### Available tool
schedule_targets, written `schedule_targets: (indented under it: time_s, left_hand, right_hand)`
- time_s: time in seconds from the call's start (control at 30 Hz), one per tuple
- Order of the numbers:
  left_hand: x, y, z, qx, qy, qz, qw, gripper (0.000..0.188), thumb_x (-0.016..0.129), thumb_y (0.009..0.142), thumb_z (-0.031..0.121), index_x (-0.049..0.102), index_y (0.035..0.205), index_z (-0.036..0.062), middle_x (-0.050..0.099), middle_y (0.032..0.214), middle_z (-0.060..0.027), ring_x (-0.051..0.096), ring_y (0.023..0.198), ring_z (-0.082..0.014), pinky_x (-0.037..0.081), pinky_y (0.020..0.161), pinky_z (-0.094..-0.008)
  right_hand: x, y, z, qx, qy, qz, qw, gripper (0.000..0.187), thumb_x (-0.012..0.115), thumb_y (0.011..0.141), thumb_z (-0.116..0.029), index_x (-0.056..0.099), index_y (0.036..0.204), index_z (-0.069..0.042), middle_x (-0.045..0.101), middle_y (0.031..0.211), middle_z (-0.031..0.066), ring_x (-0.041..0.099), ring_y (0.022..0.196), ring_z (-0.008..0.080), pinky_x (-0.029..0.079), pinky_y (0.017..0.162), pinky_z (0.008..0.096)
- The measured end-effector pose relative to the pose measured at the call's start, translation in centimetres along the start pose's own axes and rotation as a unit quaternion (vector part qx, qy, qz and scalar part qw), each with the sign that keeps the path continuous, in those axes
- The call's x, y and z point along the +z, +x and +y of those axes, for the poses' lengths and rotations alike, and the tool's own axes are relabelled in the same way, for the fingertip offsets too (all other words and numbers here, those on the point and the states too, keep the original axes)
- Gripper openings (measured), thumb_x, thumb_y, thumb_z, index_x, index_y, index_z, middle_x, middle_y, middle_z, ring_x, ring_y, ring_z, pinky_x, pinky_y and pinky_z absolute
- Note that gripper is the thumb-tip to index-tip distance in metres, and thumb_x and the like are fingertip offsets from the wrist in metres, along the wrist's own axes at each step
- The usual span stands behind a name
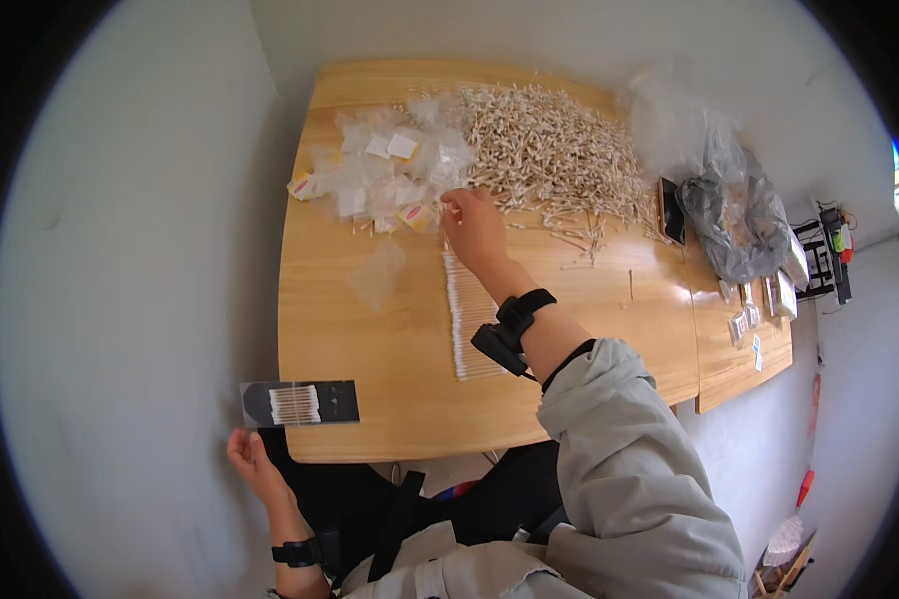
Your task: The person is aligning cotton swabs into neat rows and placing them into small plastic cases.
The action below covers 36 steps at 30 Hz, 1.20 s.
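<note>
My right hand [474, 230] reaches over the table to the far end of a neat row of cotton swabs [469, 299]. Its fingers are pinched together beside the crumpled clear bags, and whatever is between them is too small to make out. Part of the row lies hidden under my right forearm. At the table's front left corner, a clear pouch holding a short stack of cotton swabs [295, 405] lies on a dark flat piece [342, 401]. Just below the pouch, off the table edge, my left hand [258, 467] is open, thumb and fingers apart.
A large heap of loose cotton swabs [549, 150] covers the far side of the table [390, 339]. Left of it lie crumpled clear bags with small cards [365, 170]. At right are a phone [672, 212], a grey plastic bag [724, 235] and small packets [744, 321]. A wall borders the left.
</note>
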<state>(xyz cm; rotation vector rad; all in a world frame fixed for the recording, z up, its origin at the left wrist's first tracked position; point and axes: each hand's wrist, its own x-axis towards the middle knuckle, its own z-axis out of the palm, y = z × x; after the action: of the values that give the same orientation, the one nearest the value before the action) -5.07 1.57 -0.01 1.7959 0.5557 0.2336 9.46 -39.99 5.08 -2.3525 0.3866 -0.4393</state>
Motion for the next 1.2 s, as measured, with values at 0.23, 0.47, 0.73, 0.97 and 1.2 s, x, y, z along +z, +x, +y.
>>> schedule_targets:
  time_s: [0.23,0.47,0.73,0.97,1.2]
  left_hand:
    - [-0.2,-0.5,0.4,0.008,0.054,0.029,0.998,0.037,0.056,0.094,0.018,0.045,0.125,0.0015,0.047,0.125,-0.0095,0.046,0.111,-0.0183,0.038,0.096,-0.0321]
    - [-0.8,0.0,0.8,0.010,0.051,0.057,0.997,0.038,0.056,0.093,0.018,0.045,0.126,0.0023,0.047,0.125,-0.0092,0.046,0.110,-0.0178,0.039,0.092,-0.0313]
    - [-0.3,-0.2,5.9,0.210,0.104,0.060,0.970,0.029,0.054,0.092,0.012,0.050,0.119,0.0029,0.050,0.119,-0.0088,0.049,0.104,-0.0162,0.040,0.086,-0.0308]
    - [4.7,-2.3,9.9,0.064,-0.148,-0.279,0.947,0.027,0.058,0.092,0.009,0.051,0.117,0.0000,0.058,0.108,-0.0071,0.055,0.098,-0.0126,0.042,0.090,-0.0261]
    - [4.0,-4.5,8.4,0.025,-0.083,-0.265,0.960,0.012,0.063,0.090,0.013,0.062,0.092,0.0007,0.059,0.073,0.0023,0.050,0.066,-0.0026,0.040,0.058,-0.0197]
  right_hand:
    - [2.0,5.3,-3.6,-0.121,-0.026,0.112,0.986,0.039,0.066,0.076,-0.009,0.058,0.114,-0.011,0.050,0.104,0.0130,0.057,0.093,0.0293,0.050,0.074,0.0400]
    - [3.7,9.3,-2.0,-0.077,-0.206,0.045,0.975,0.017,0.060,0.078,-0.014,0.068,0.093,-0.012,0.051,0.101,0.0136,0.056,0.097,0.0320,0.051,0.076,0.0436]
    - [1.0,6.1,-3.4,-0.015,0.158,0.069,0.985,0.015,0.062,0.084,-0.020,0.068,0.089,-0.007,0.062,0.079,0.0072,0.058,0.066,0.0166,0.045,0.062,0.0306]
    - [0.6,-11.8,-12.3,0.125,0.344,-0.269,0.891,0.014,0.060,0.088,-0.012,0.065,0.093,0.000,0.060,0.078,0.0019,0.056,0.071,0.0079,0.044,0.063,0.0221]
    - [3.3,-19.9,-13.0,0.124,0.370,-0.269,0.880,0.018,0.065,0.089,-0.015,0.065,0.097,0.001,0.061,0.086,0.0058,0.060,0.077,0.0113,0.048,0.071,0.0243]
